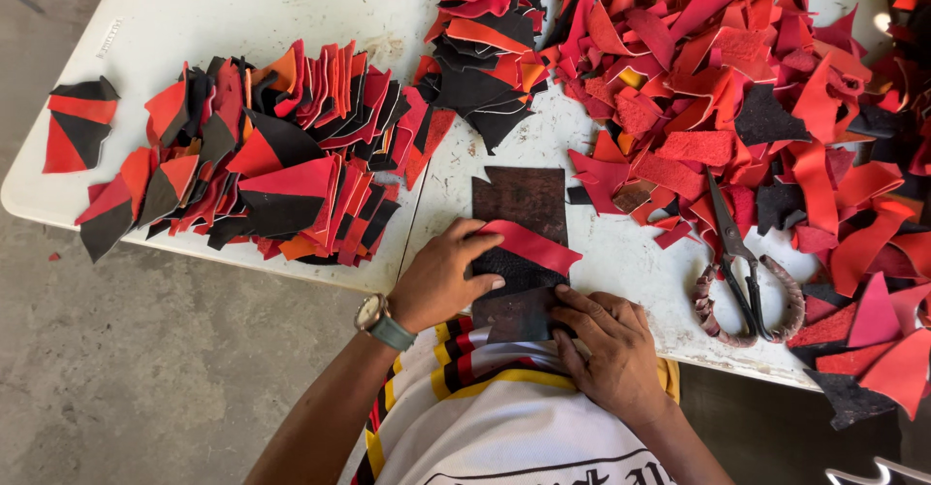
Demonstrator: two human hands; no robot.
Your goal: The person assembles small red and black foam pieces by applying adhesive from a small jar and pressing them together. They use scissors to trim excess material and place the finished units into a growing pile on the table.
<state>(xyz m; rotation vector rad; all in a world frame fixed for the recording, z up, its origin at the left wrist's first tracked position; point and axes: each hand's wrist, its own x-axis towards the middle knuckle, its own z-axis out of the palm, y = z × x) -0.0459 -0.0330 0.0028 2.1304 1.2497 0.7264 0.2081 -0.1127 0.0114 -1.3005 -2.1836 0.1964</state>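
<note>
Head view: left hand [441,281], right hand [609,349] flat, open, pressing red-black piece [524,257] onto dark board [519,204]; scissors [747,281] nearby.

Bare forearms, a wristwatch and a striped white shirt

The person's left hand [441,286] and right hand [611,344] are both bare, with no gloves or rings to be seen, and the forearms are uncovered. The left wrist carries a wristwatch [372,314] with a round metal case, pale dial and grey-green strap. The shirt [485,417] is white, banded with yellow, red and black stripes, and has dark lettering low on it.
</note>
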